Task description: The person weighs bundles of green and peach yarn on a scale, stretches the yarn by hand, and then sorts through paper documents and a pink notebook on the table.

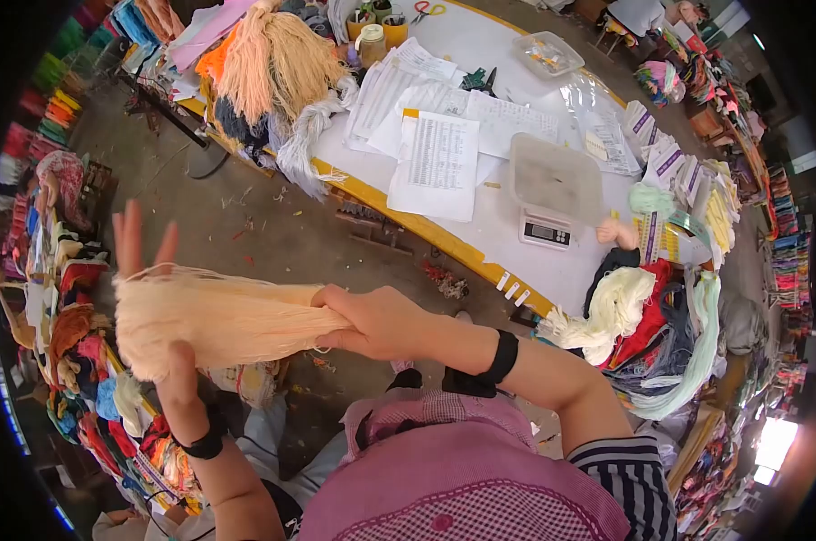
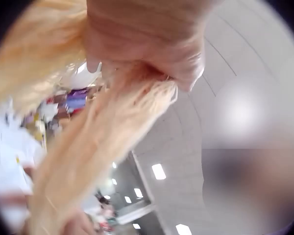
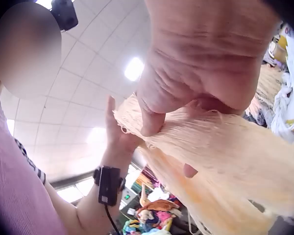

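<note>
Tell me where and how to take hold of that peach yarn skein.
Best, I'd judge, round the narrow part of the peach yarn skein, just beside the right hand, coming from above: the strands bunch together there, its top face lies uncovered, and the other end fans out loose and wide.

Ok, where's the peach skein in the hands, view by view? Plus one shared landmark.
Head: skein left of centre, about mid-height, lying sideways.
Left wrist: upper left, plus a length from upper centre down to lower left.
Right wrist: lower half, from near centre to the right edge.
Landmark: left hand, at the skein's left end in head, top centre in left wrist, left of centre in right wrist.
</note>
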{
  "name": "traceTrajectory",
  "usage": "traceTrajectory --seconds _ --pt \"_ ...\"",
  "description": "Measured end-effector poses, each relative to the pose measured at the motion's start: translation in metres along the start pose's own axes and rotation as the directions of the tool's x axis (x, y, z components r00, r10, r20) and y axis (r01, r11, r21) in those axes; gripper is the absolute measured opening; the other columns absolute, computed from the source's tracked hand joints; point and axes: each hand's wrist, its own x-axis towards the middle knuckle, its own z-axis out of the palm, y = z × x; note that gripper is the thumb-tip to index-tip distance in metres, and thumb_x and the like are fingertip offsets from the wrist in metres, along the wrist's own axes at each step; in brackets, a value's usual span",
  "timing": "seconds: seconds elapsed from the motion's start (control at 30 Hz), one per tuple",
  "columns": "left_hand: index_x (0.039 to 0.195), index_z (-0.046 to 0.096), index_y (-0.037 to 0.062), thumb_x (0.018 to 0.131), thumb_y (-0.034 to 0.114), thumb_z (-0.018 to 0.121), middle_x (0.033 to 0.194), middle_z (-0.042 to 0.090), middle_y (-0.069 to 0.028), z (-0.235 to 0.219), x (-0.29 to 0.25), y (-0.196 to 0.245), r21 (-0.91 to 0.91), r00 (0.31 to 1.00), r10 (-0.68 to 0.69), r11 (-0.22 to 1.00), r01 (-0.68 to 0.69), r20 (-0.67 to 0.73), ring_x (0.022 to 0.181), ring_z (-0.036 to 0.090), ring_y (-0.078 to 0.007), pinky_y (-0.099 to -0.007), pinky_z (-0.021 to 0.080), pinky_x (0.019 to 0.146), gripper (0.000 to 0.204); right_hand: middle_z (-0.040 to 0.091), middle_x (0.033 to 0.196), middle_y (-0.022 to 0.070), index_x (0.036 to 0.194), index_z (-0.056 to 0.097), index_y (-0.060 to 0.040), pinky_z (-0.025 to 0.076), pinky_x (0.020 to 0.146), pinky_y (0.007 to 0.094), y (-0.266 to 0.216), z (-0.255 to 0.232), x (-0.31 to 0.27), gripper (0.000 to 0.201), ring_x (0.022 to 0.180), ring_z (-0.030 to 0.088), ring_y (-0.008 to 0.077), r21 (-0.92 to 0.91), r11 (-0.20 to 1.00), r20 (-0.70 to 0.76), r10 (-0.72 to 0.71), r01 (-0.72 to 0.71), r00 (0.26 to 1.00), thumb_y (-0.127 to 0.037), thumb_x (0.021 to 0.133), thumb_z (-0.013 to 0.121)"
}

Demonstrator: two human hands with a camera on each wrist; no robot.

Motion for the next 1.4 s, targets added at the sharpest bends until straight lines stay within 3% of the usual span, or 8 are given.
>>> traceTrajectory --seconds 0.03,0.13,0.33,0.47,0.7,0.93,1.17,1.4 --pt "0.142 0.027 -0.006 0.085 0.07 0.036 0.151 0.018 -0.0235 0.002 0.004 0.002 0.206 0.994 0.111 0.973 -0.108 -0.003 0.141 0.017 -0.0364 -0.0449 0.012 0.115 0.095 0.065 0.09 0.0162 0.117 0.048 -0.0109 0.049 0.062 0.0399 0.0 -0.002 -0.001 0.041 0.071 0.063 0.0342 -0.057 0.996 0.03 0.07 -0.068 0.997 -0.039 0.089 0.058" --pt "0.142 0.025 -0.0078 0.087 0.063 0.037 0.151 0.014 -0.0258 0.016 0.01 0.018 -0.936 0.888 -0.432 0.353 0.008 -0.156 0.142 0.011 -0.0361 -0.0464 0.01 0.115 0.09 0.065 0.088 0.0155 0.12 0.047 -0.0101 0.05 0.065 0.0417 0.004 0.0 0.004 0.038 0.077 0.063 0.0334 -0.151 0.988 0.025 0.02 -0.016 0.999 -0.032 0.09 0.058" --pt "0.142 0.027 -0.0069 0.088 0.062 0.035 0.15 0.019 -0.0263 0.023 0.003 -0.001 -0.686 0.944 -0.301 0.717 0.128 -0.139 0.142 0.012 -0.0378 -0.0444 0.017 0.114 0.087 0.065 0.081 0.0121 0.104 0.053 -0.0034 0.049 0.063 0.04 0.022 -0.005 0.022 0.022 0.069 0.063 0.0306 -0.438 0.832 -0.548 -0.548 0.341 0.632 -0.023 0.093 0.053" --pt "0.139 0.031 -0.0083 0.089 0.063 0.032 0.145 0.032 -0.0231 0.029 0.006 0.0 -0.83 0.874 -0.478 0.521 0.197 -0.092 0.132 0.036 -0.0312 -0.0365 0.032 0.104 0.087 0.061 0.072 0.0085 0.094 0.057 -0.0043 0.044 0.057 0.0314 -0.024 -0.057 -0.004 0.016 0.062 0.058 0.0202 0.488 0.868 -0.243 0.241 -0.097 0.94 -0.019 0.091 0.056" --pt "0.135 0.041 -0.0046 0.088 0.069 0.028 0.128 0.052 -0.0165 0.039 0.0 -0.017 -0.418 0.919 -0.393 0.838 0.35 -0.019 0.095 0.052 -0.0155 -0.0286 0.043 0.082 0.089 0.063 0.093 0.008 0.098 0.063 -0.0043 0.047 0.076 0.0341 0.023 -0.06 -0.002 0.036 0.088 0.06 0.0238 -0.277 0.961 -0.368 -0.119 0.013 0.922 -0.03 0.075 0.075" --pt "0.132 0.049 0.0 0.079 0.067 0.049 0.133 0.039 -0.013 0.087 0.01 0.011 0.001 0.912 -0.364 0.929 0.371 0.187 0.123 0.039 -0.0251 -0.0359 0.029 0.103 0.086 0.058 0.105 0.016 0.114 0.055 -0.0043 0.042 0.087 0.0414 0.01 -0.019 0.03 0.062 0.102 0.054 0.0335 0.266 0.937 -0.156 -0.191 0.228 0.969 -0.036 0.067 0.08" --pt "0.135 0.048 0.0033 0.081 0.066 0.049 0.134 0.039 -0.0122 0.078 0.004 0.012 0.065 0.918 -0.376 0.927 0.37 0.126 0.124 0.039 -0.0248 -0.0357 0.029 0.103 0.082 0.058 0.088 0.0132 0.094 0.057 -0.0031 0.042 0.079 0.0408 0.012 -0.008 0.03 0.037 0.09 0.055 0.0339 -0.046 0.944 -0.196 -0.329 0.326 0.924 -0.028 0.074 0.075" --pt "0.138 0.043 0.0029 0.082 0.064 0.048 0.142 0.035 -0.0145 0.065 -0.01 0.012 0.067 0.909 -0.384 0.923 0.378 0.164 0.132 0.033 -0.025 -0.0363 0.026 0.106 0.083 0.058 0.085 0.0112 0.094 0.056 -0.0027 0.045 0.072 0.0358 -0.028 -0.033 0.011 0.035 0.081 0.057 0.0278 0.319 0.947 -0.077 -0.022 0.045 0.997 -0.026 0.075 0.074"
